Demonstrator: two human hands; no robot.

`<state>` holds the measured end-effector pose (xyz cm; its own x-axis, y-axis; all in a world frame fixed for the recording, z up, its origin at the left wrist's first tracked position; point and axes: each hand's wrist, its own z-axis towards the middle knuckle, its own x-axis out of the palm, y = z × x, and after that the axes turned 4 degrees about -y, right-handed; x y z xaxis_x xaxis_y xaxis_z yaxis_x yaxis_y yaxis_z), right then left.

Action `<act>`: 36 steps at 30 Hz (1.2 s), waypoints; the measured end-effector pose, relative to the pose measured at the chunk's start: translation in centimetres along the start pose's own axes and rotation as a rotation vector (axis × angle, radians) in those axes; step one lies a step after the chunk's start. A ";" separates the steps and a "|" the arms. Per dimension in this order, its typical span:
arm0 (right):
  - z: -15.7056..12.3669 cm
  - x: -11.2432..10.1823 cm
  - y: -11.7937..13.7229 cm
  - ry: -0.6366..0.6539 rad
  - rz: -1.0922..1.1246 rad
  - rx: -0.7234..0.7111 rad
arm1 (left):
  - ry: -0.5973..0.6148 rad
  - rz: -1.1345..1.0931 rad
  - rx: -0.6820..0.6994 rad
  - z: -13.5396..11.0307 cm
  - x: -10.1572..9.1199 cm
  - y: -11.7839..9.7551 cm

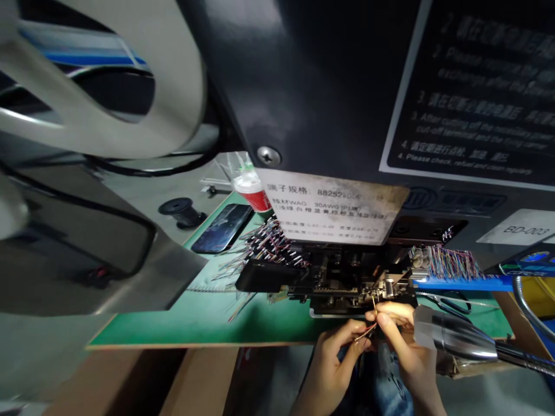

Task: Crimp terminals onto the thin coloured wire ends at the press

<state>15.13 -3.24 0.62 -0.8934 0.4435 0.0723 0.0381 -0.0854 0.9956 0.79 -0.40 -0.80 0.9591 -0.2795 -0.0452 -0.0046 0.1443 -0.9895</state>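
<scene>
In the head view, low and right of centre, my left hand (336, 358) is closed with thumb and forefinger pinching thin wires (366, 333), some of them reddish. Close beside it, my right hand (401, 335) pinches a thin yellowish wire (374, 303) that points up toward the crimping machine's tooling (385, 284). The wire tip comes up against the lit tooling; whether it touches cannot be made out. My other fingers are partly hidden behind the thumbs.
A metal lamp head (463, 338) stands just right of my right hand. Wire bundles lie left (271, 242) and right (453, 263) of the machine. A phone (223, 228), a cup (254, 193) and scissors (451, 303) rest nearby on the green table (173, 326). The machine body (321, 98) overhangs.
</scene>
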 end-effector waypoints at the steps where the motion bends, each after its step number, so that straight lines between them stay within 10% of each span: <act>1: 0.0 0.1 0.0 -0.004 -0.013 -0.007 | -0.001 0.006 0.010 0.0 0.0 0.0; 24: 0.6 0.8 0.8 0.012 0.018 0.015 | -0.030 0.012 -0.023 -0.8 -0.2 1.1; 36: 0.3 -0.7 1.6 0.063 -0.205 -0.261 | 0.129 0.006 -0.066 -1.5 -2.4 -0.2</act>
<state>15.90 -3.42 2.16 -0.8969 0.4195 -0.1402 -0.2541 -0.2293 0.9396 -1.94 -1.13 -0.67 0.9147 -0.3991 -0.0640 -0.0327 0.0848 -0.9959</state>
